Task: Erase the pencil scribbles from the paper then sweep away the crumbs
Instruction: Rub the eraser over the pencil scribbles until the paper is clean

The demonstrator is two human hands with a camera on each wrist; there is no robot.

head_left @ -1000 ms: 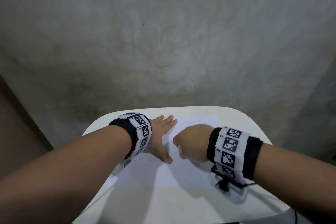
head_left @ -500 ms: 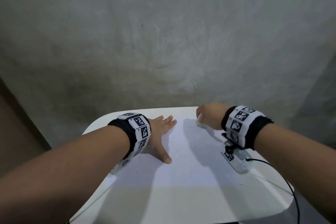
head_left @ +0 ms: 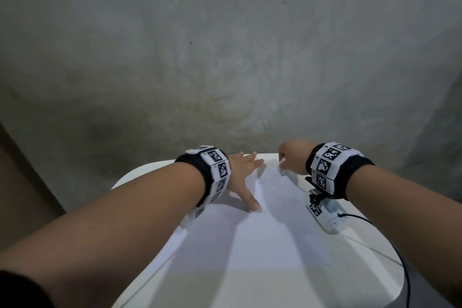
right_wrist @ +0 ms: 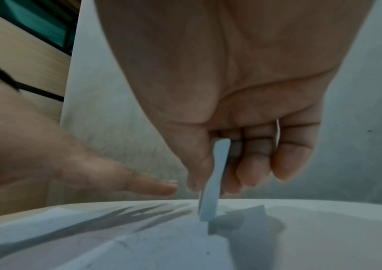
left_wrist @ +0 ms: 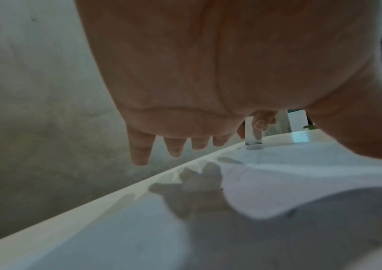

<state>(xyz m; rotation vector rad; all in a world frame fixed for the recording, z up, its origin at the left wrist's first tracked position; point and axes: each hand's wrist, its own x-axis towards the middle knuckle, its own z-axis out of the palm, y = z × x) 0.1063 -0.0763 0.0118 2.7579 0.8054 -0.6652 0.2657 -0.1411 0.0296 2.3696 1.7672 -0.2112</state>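
A white sheet of paper (head_left: 270, 227) lies on the white table (head_left: 370, 265). My left hand (head_left: 243, 177) is spread with straight fingers (left_wrist: 139, 151) over the sheet's far left part, its thumb tip on the paper. My right hand (head_left: 290, 160) is at the sheet's far right corner. It pinches a thin white eraser (right_wrist: 213, 182) between thumb and fingers, with the eraser's lower end on the paper. The eraser (left_wrist: 253, 135) also shows upright in the left wrist view. Faint pencil lines (left_wrist: 240, 171) and small dark specks (right_wrist: 207, 253) mark the sheet.
The table's rounded far edge (head_left: 265, 155) lies just beyond both hands, with a grey concrete wall (head_left: 225, 57) behind it. A black cable (head_left: 400, 257) runs from my right wrist camera (head_left: 327, 212) across the table's right side.
My right hand has carried the eraser from the middle of the sheet out to its far right corner. My left hand has stayed in place on the paper.
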